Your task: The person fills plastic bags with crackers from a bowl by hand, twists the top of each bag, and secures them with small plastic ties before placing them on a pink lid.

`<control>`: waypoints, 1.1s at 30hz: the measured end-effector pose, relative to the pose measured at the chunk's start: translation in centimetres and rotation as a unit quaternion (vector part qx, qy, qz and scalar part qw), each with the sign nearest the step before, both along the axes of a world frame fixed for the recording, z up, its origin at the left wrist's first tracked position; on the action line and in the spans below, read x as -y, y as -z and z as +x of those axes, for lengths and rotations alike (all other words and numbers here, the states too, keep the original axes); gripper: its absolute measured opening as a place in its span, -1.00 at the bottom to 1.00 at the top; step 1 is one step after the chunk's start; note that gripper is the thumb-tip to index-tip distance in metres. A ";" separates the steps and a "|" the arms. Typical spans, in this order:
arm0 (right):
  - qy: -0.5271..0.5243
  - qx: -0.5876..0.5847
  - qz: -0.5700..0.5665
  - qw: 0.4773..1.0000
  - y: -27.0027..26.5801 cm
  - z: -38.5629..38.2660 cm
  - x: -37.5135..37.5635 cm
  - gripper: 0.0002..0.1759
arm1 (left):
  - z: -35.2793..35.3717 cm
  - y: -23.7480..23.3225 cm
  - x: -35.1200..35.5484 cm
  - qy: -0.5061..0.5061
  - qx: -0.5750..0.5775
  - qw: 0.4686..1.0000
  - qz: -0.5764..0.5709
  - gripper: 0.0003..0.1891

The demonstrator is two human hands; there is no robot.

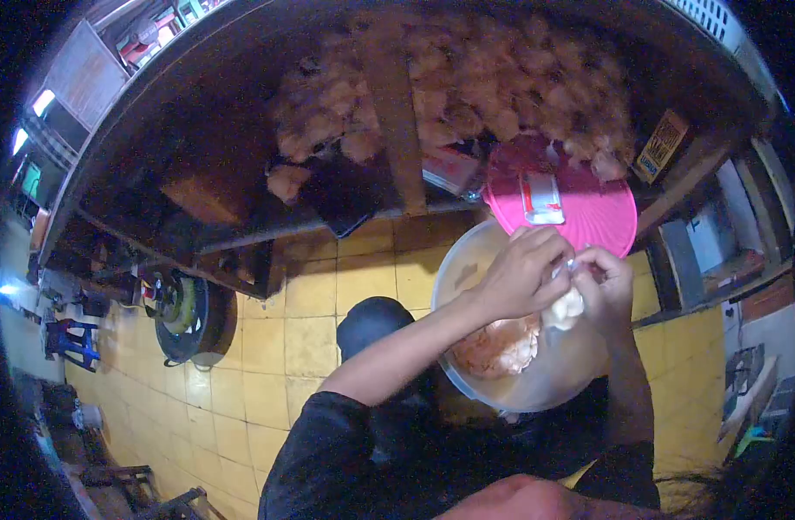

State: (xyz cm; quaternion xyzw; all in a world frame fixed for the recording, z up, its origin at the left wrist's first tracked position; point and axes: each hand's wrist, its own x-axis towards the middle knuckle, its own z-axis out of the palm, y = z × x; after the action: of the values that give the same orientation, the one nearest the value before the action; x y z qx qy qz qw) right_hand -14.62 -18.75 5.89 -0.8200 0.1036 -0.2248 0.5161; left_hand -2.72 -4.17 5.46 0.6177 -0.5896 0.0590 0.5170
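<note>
My left hand [526, 270] and my right hand [604, 286] meet over a large translucent plastic tub [446, 286]. Fingers of both hands pinch together at the top of a small pale pouch [567, 310], which looks like a plastic bag with whitish contents and hangs below them. Its upper end is mostly hidden by the fingers. Inside the tub lie reddish-brown stuff [480, 354] and white pieces [521, 348], whose kind I cannot make out. Just beyond the hands is a ribbed pink plastic tray or lid [601, 217], with a clear packet [541, 199] on it.
A dark wooden shelf [397, 130] spans the front, holding a heap of small brownish bundles [501, 78]. A yellow box [662, 146] stands at its right. On the yellow tiled floor [311, 338], a black basin [182, 338] sits left. My knee [373, 325] is beside the tub.
</note>
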 end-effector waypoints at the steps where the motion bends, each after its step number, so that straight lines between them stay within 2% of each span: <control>1: 0.028 0.039 -0.026 0.999 0.1 0.1 0.1 -0.88 | -0.1 0.0 0.2 -0.003 -0.019 1.000 0.005 -0.81; 2: 0.031 0.039 -0.025 0.998 0.0 0.3 0.0 -0.88 | -0.2 0.1 0.4 0.000 -0.018 1.000 0.006 -0.81; 4: 0.103 0.135 -0.161 0.972 -0.5 0.7 -0.8 -0.87 | -0.5 0.5 1.0 0.016 -0.113 0.994 -0.001 -0.82; 5: 0.106 0.132 -0.164 0.972 -0.7 0.8 -1.0 -0.87 | -0.6 0.7 1.2 0.020 -0.116 0.993 -0.003 -0.82; 7: 0.086 0.179 -0.255 0.946 -1.1 0.7 -1.2 -0.86 | -0.9 0.7 1.1 0.027 -0.156 0.984 -0.087 -0.82; 9: 0.095 0.149 -0.264 0.948 -0.8 0.3 -0.9 -0.84 | -0.9 0.6 1.0 0.040 -0.187 0.980 -0.062 -0.82; 11: 0.077 0.139 -0.282 0.946 -0.4 0.5 -0.7 -0.81 | -0.8 0.2 0.5 0.017 -0.193 0.981 0.034 -0.84; 13: 0.094 0.123 -0.247 0.956 0.2 0.5 -1.5 -0.81 | -0.5 0.7 0.4 0.003 -0.160 0.987 0.024 -0.82; 15: 0.103 0.043 -0.056 0.992 1.2 0.5 -1.7 -0.82 | -0.3 1.0 0.1 -0.092 0.067 0.993 0.041 -0.79; 16: 0.103 0.043 -0.056 0.992 1.5 0.6 -1.7 -0.82 | -0.3 1.1 0.3 -0.112 0.120 0.986 0.020 -0.76; 19: 0.074 0.058 -0.085 0.992 1.7 0.8 -1.5 -0.83 | 0.0 1.0 0.0 -0.122 0.179 0.975 0.041 -0.76; 21: 0.029 0.073 -0.141 0.987 1.0 0.9 -1.5 -0.87 | 0.2 0.5 -0.4 -0.119 0.199 0.972 0.050 -0.75; 25: 0.007 0.089 -0.148 0.985 0.9 1.1 -1.5 -0.90 | 0.6 -0.1 -1.0 -0.120 0.255 0.957 0.067 -0.73; 27: -0.073 0.067 -0.102 0.990 1.1 1.1 -0.5 -0.90 | 0.6 -0.2 -1.2 -0.110 0.234 0.964 0.068 -0.74; 29: -0.103 0.038 -0.085 0.990 1.4 0.8 0.6 -0.89 | 0.5 -0.1 -1.1 -0.099 0.218 0.969 0.066 -0.76; 30: -0.134 0.009 -0.067 0.989 1.4 0.8 0.9 -0.87 | 0.2 0.2 -1.0 -0.083 0.170 0.979 0.082 -0.77; 31: -0.134 0.012 -0.068 0.989 1.3 0.8 0.9 -0.87 | 0.2 0.4 -0.9 -0.068 0.123 0.985 0.096 -0.78; 32: -0.116 -0.002 -0.077 0.990 1.0 0.7 0.8 -0.86 | 0.4 0.5 -0.9 -0.069 0.128 0.985 0.094 -0.78; 33: -0.097 -0.017 -0.085 0.991 0.7 0.5 0.6 -0.83 | 0.6 0.6 -0.9 -0.059 0.039 0.991 0.109 -0.79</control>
State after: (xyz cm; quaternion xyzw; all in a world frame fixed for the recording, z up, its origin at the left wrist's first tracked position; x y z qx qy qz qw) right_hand -14.12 -19.35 5.22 -0.8706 0.0124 -0.1677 0.4624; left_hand -2.10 -3.31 4.83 0.7014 -0.5748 0.0490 0.4186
